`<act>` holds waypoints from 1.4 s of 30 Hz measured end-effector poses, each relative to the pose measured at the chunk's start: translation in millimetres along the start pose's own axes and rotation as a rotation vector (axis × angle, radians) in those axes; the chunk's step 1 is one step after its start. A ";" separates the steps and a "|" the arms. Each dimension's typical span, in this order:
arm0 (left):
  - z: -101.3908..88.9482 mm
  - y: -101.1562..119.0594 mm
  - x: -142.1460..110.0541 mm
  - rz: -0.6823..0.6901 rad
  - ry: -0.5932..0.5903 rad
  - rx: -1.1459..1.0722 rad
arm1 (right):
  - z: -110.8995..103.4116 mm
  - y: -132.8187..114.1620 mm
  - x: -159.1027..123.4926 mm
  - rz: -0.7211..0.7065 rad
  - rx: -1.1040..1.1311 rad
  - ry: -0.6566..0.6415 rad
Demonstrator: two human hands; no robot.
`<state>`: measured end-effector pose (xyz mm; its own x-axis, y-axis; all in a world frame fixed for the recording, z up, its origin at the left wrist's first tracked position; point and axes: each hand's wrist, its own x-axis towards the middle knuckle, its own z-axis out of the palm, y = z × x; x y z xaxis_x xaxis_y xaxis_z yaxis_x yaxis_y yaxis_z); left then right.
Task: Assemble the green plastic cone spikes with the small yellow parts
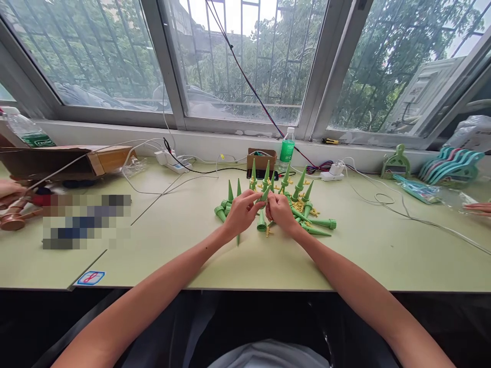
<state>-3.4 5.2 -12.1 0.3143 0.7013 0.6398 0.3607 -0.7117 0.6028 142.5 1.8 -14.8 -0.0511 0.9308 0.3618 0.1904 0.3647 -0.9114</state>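
My left hand (242, 212) pinches a green plastic plant-watering spike (265, 194), its tip slanting up. Close against it, my right hand (282, 210) has its fingers pressed together at the spike; what they hold is hidden. Behind my hands, several green spikes (299, 185) stand upright with small yellow valves attached. More lie on their sides, such as a spike (324, 223) to the right and a capped spike (261, 223) below my hands. Loose yellow valves (301, 206) are heaped beside my right hand, and a single yellow valve (268, 232) lies nearer me.
A small cardboard box (268, 155) and a green-labelled bottle (287, 149) stand behind the spikes. White cables and a power strip (332, 176) run along the wall. Rightward are a green dustpan (397, 162) and hangers (452, 166). Other people's hands (10, 190) show at both edges.
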 end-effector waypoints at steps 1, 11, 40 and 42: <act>0.0 0.8 -0.2 -0.010 -0.006 -0.003 | 0.2 1.1 0.3 0.001 0.010 0.000; 1.3 7.6 -1.5 -0.113 -0.010 -0.123 | 5.3 3.0 -1.7 -0.016 0.027 0.041; 1.0 10.4 4.4 -0.548 -0.126 -0.750 | 2.1 2.5 -1.4 -0.089 -0.080 0.073; 0.9 9.8 4.0 -0.547 -0.127 -0.745 | 2.2 3.4 -1.6 -0.089 -0.072 0.066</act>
<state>2.1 1.1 -4.1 0.3763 0.9149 0.1459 -0.1557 -0.0927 0.9834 141.1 1.6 -18.9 -0.0062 0.8904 0.4551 0.2579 0.4411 -0.8596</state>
